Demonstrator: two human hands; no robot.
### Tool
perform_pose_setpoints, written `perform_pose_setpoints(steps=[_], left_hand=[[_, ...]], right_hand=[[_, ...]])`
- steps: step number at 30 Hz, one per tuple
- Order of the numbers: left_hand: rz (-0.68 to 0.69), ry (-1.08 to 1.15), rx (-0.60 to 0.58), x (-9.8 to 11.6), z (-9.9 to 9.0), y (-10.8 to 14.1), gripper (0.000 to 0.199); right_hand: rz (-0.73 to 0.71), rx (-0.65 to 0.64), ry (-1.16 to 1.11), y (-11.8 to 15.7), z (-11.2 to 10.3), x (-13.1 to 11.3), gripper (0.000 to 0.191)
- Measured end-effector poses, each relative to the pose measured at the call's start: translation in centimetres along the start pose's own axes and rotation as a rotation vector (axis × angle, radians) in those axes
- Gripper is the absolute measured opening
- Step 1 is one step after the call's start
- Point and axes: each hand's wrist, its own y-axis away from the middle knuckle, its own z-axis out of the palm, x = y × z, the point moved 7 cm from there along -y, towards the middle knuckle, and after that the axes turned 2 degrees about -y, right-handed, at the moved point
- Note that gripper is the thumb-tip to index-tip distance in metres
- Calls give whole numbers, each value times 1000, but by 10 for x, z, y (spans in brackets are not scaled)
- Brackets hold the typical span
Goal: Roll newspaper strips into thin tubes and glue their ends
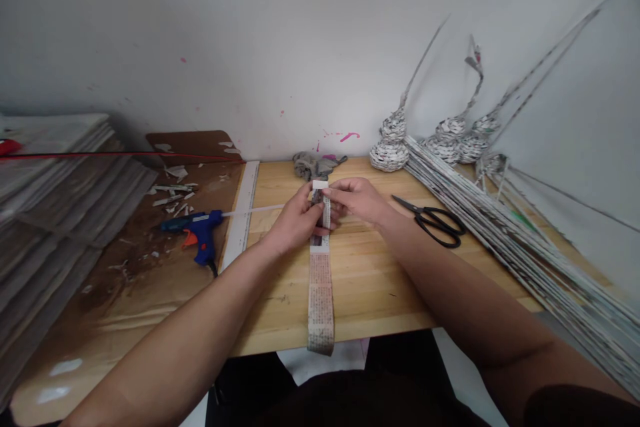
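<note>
1. Newspaper strip (321,287): lies lengthwise down the middle of the worktop (380,300), its upper end between the hands, its lower end curling just over the near edge. Probably laid straight toward the body so its full length stays in sight.
2. Left hand (299,217): grasps the strip's upper part from the left side, thumb on top; seems to steady it.
3. Right hand (361,199): pinches the same end from the right, fingertips close to the other hand's. Two-sided hold likely keeps the thin paper flat and square.
4. Grey cloth (311,165): bunched at the far edge, just beyond the hands.
5. Scissors (419,211): right of the hands, handles toward the near right corner, presumably for easy pickup.
6. Glue gun (203,230): on its side on brown paper (145,293), toward the left edge; nozzle points away from the hands, perhaps for safety.
7. Paper rods (475,217): bundled slantwise from the far edge toward the near right corner, apparently to leave working room. Woven gourds (390,152) stand at the far edge, near the rods' upper ends.
</note>
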Motion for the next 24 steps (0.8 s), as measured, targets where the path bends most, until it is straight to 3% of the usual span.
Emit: perform_pose_setpoints(steps=[8,18,24], left_hand=[[-50,64,64,2,0,-1,35],[-40,50,44,-2,-1,-3,43],[-38,41,57,-2,-2,-2,37]], right_hand=[[-28,1,12,1,-1,-3,35],[-16,-45,6,1,4,-1,42],[-19,29,2,-1,3,4,43]])
